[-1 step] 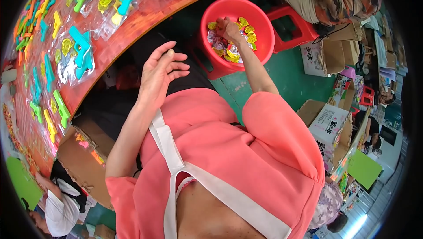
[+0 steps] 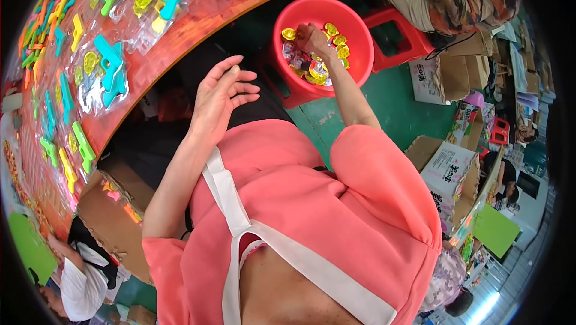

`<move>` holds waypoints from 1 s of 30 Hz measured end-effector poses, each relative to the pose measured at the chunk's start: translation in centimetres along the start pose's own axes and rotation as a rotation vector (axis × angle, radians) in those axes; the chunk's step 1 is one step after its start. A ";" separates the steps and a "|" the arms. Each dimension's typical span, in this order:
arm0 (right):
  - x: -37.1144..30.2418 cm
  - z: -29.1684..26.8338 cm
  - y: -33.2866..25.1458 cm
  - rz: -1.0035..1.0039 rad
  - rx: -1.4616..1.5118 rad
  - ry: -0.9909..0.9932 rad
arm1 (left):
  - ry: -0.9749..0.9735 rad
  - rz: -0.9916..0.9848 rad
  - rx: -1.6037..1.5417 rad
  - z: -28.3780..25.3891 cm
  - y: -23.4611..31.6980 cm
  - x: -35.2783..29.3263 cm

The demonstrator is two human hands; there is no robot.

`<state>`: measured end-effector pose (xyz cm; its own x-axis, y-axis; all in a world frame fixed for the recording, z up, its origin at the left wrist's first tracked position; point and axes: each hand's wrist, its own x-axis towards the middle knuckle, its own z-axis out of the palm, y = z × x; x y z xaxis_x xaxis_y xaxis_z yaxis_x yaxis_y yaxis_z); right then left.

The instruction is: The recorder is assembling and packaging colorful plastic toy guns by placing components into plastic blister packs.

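Note:
My right hand [image 2: 312, 41] reaches down into a red plastic basin [image 2: 358, 36], its fingers bent and drawn together over the pieces there. What lies under the fingertips is hidden. Shiny yellow and clear plastic pieces [image 2: 318, 72] are heaped in the basin. My left hand [image 2: 223, 92] hovers above my lap near the table edge, fingers apart and slightly curled, holding nothing. Closest to it on the table are teal toy pistols [image 2: 110, 64] on clear plastic packaging, with yellow pieces [image 2: 90, 62] beside them.
The red-brown table [image 2: 198, 25] curves along the left, with loose coloured toy parts [image 2: 51, 16] at its far side. A red stool [image 2: 399, 40] stands right of the basin. Cardboard boxes [image 2: 447, 175] are at the right. Another person [image 2: 414, 1] sits beyond the stool.
My right hand has shifted very slightly within the basin, leaving a yellow piece on its left more visible. My left hand is nearly still.

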<state>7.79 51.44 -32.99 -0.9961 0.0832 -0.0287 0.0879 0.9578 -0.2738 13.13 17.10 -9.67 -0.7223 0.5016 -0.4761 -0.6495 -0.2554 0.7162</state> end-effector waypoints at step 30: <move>-9.0 -4.3 4.7 0.056 0.220 -0.300 | -0.264 -0.375 -0.256 0.8 -5.7 16.0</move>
<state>17.15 56.38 -29.86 -0.9469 0.0179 -0.3210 0.1735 0.8690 -0.4633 5.45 27.21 -20.93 -0.3663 0.7800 -0.5074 -0.9129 -0.1957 0.3583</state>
